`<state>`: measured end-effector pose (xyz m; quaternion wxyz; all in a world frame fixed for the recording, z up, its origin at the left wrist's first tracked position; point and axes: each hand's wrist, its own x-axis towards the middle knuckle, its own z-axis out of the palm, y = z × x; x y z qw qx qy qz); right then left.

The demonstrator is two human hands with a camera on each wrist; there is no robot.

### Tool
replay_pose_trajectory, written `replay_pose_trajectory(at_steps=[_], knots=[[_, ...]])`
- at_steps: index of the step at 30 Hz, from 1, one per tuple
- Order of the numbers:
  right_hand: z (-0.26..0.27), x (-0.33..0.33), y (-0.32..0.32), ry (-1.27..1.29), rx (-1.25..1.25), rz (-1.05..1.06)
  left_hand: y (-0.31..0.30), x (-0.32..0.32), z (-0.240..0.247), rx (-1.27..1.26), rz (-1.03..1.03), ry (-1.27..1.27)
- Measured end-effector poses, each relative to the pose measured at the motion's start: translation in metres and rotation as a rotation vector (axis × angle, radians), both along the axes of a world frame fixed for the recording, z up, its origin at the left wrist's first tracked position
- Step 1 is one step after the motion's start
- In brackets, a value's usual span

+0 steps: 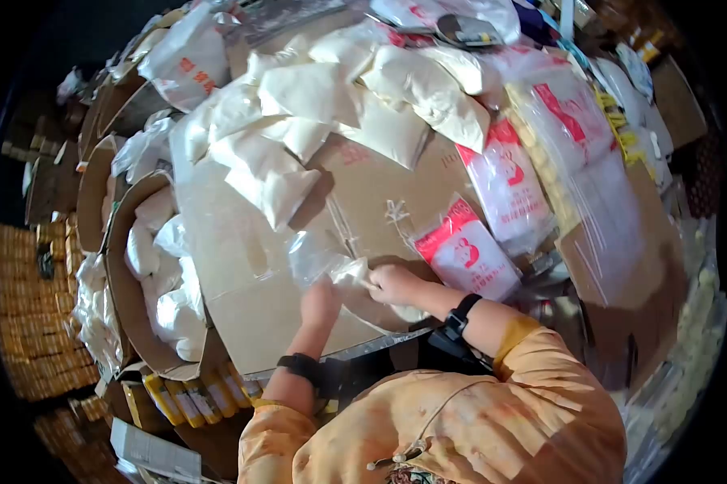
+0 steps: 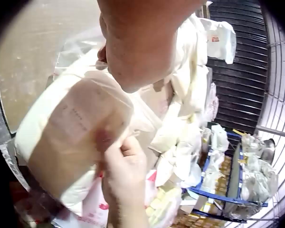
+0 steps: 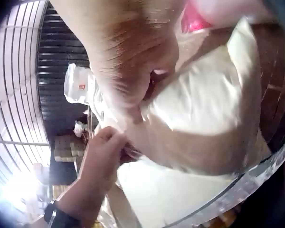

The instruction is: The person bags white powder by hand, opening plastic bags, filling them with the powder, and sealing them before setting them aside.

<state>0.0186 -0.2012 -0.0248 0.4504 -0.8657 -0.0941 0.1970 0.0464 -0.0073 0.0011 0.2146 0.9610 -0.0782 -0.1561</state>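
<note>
A clear plastic bag filled with white powder (image 3: pixel 199 109) lies at the near edge of the cardboard in front of the person. Its loose see-through top (image 1: pixel 309 252) is gathered into a narrow neck between the two hands. The left hand (image 1: pixel 321 303) grips the neck from the left. From the other side, the right hand (image 1: pixel 398 285) pinches the bag's gathered plastic with curled fingers. In the left wrist view, a shadow falls over the bulging bag body (image 2: pixel 61 128). The left fingertips are mostly hidden behind the hand in that view.
Several filled white bags (image 1: pixel 307 89) are piled at the back of the cardboard surface (image 1: pixel 242 323). Red-and-white printed packets (image 1: pixel 468 254) lie right of the hands. An open carton (image 1: pixel 121 323) with white bags stands left; a metal-looking edge (image 3: pixel 218 199) runs along the near side.
</note>
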Motion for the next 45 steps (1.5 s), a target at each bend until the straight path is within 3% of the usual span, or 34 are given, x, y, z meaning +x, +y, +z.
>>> replay_pose_trajectory(at_steps=[2,4,8,10,11,13,14,17,19,20,21,22,25,27,29,30,32,36,39,40,45], knots=[[-0.008,0.001,0.013,-0.251,0.091,-0.426,-0.005,-0.001,-0.009,-0.021,0.019,0.034],[-0.01,0.002,0.025,-0.346,0.113,-0.644,-0.009,0.001,-0.017,-0.004,0.0,-0.074],[-0.024,0.014,0.039,-0.113,0.125,-0.55,-0.019,0.029,-0.033,-0.062,-0.03,-0.368],[-0.02,0.017,0.036,-0.046,0.145,-0.504,-0.016,0.048,-0.042,-0.009,0.042,-0.066],[-0.018,0.015,0.039,-0.064,0.192,-0.597,-0.016,0.052,-0.046,0.011,0.071,0.088],[-0.016,0.008,0.045,-0.105,0.281,-0.791,-0.018,0.055,-0.043,-0.049,0.134,0.105],[-0.022,0.006,0.042,-0.049,0.327,-0.782,-0.018,0.054,-0.043,-0.08,0.163,0.129],[-0.027,0.001,0.032,-0.114,0.07,-0.531,-0.027,0.044,-0.036,-0.196,0.205,0.085],[-0.03,0.005,0.032,-0.049,0.205,-0.439,-0.044,0.036,-0.017,-0.294,0.174,0.014],[-0.031,0.007,0.034,-0.014,0.272,-0.396,-0.052,0.031,-0.009,-0.335,0.066,-0.189],[-0.034,0.007,0.034,0.021,0.342,-0.352,-0.058,0.025,-0.007,-0.307,-0.017,-0.219],[-0.038,0.008,0.031,-0.032,0.145,-0.254,-0.062,0.019,-0.005,-0.275,-0.098,-0.25],[-0.066,0.004,0.039,-0.175,-0.09,-0.175,-0.068,0.015,0.002,-0.232,-0.278,-0.331],[-0.076,0.0,0.034,-0.026,-0.172,-0.283,-0.063,0.016,0.003,-0.254,-0.375,-0.377],[-0.042,0.002,0.026,0.041,0.118,-0.735,-0.059,0.012,0.0,-0.245,-0.435,-0.472],[-0.04,0.0,0.024,-0.056,0.143,-0.834,-0.046,0.005,-0.011,-0.174,-0.45,-0.457],[-0.029,0.001,0.021,-0.247,0.089,-0.888,-0.033,-0.002,-0.019,-0.188,-0.415,-0.499],[-0.036,0.006,0.004,-0.51,-0.163,-0.56,-0.006,-0.018,-0.047,-0.209,-0.244,-0.418],[-0.039,0.002,-0.006,-0.261,-0.313,-0.451,0.0,-0.025,-0.066,-0.235,-0.09,-0.383],[-0.039,0.002,-0.007,-0.205,-0.279,-0.488,-0.001,-0.029,-0.069,-0.233,0.034,-0.332],[-0.046,0.007,0.009,0.042,-0.172,-0.767,-0.007,-0.039,-0.081,-0.369,0.227,-0.214]])
